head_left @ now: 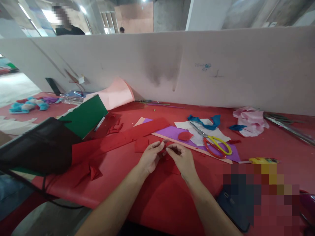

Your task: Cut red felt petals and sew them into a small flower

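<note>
My left hand (153, 155) and my right hand (180, 158) meet over the middle of the red table. Both pinch a small piece of red material (165, 144) between thumb and fingers; the fingers hide most of it, and I cannot tell if it is paper or cloth. Left of my hands runs a long red strip (118, 139), with a red square piece (141, 145) just beside the left fingers. To the right, scissors (213, 143) with red and yellow handles lie on white paper (197, 139) and a purple sheet (169, 131). A rounded red cutout (185, 135) rests there too.
Blue crepe strips (206, 123) and crumpled pink paper (251, 121) lie at the back right. A dark phone (233, 209) is at the front right, near a yellow tool (263, 160). A black bag (41, 144) and green board (85, 116) stand left. A white partition (123, 65) closes the back.
</note>
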Demonstrator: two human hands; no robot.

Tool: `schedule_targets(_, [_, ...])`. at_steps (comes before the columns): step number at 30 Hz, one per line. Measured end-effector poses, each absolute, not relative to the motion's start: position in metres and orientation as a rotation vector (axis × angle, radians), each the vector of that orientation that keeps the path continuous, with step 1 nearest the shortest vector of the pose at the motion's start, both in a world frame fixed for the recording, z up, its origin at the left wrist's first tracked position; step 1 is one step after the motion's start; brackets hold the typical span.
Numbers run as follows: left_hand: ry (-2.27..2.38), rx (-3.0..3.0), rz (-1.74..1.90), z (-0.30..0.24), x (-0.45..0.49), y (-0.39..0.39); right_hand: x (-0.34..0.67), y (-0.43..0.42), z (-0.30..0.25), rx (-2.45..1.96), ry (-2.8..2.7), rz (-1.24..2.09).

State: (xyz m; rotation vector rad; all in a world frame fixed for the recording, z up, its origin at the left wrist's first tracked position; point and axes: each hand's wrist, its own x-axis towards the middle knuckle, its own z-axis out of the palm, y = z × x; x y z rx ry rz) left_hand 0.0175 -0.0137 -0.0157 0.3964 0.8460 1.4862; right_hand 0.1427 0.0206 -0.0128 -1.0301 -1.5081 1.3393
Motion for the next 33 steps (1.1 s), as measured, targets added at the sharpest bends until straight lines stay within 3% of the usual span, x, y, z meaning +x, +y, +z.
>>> schedule_targets(5, [0.862, 0.451, 1.49, -0.0168, 0.0145, -0.0131, 0.1424, 0.0244, -0.0171, -1.035, -1.332, 1.431])
schedule_targets(13, [0.777, 0.266, 1.301, -0.0097, 0.0177, -0.0154, 0.1451, 0.0252, -0.0176, -1.023, -1.402, 1.221])
schedule_targets(28, [0.823, 0.296, 1.352, -0.0128, 0.0196, -0.0137, 0.1416, 0.0261, -0.015, -0.912, -1.031, 1.349])
schedule_targets(33, [0.848, 0.311, 1.35, -0.0151, 0.0154, -0.0143, 0.1415, 0.0262, -0.0089, -0.964, -0.954, 1.228])
